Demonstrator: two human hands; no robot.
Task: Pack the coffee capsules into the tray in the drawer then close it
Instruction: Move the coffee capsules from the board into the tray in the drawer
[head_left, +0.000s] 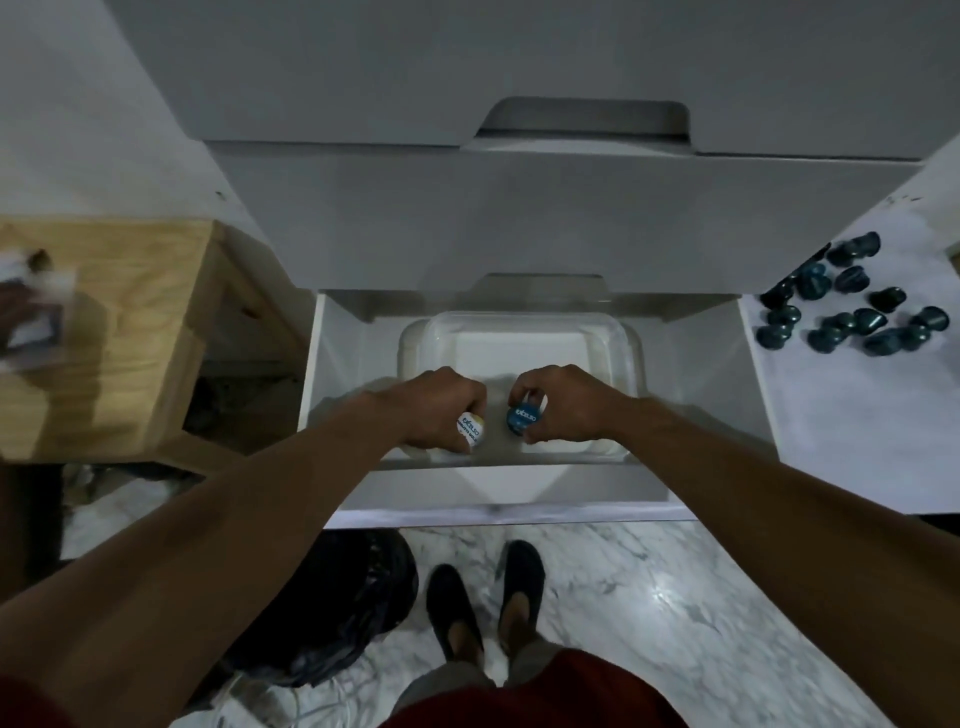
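A white drawer (691, 415) stands pulled out below me, with a clear plastic tray (519, 325) inside it. My left hand (436, 402) grips a white-lidded coffee capsule (471, 426) over the tray's near edge. Beside it, my right hand (563, 400) pinches a blue-lidded coffee capsule (522, 418), held just above the tray's front part. The two capsules are a little apart, lids facing me. The rest of the tray's floor shows bare and white. A pile of several dark blue capsules (841, 306) lies on the white surface to the right of the drawer.
A wooden stool or box (119, 332) stands at the left, with blurred white items on it. Closed grey drawer fronts (519, 223) rise above the open one. A black bag (337, 613) and cables lie on the marble floor near my feet (483, 597).
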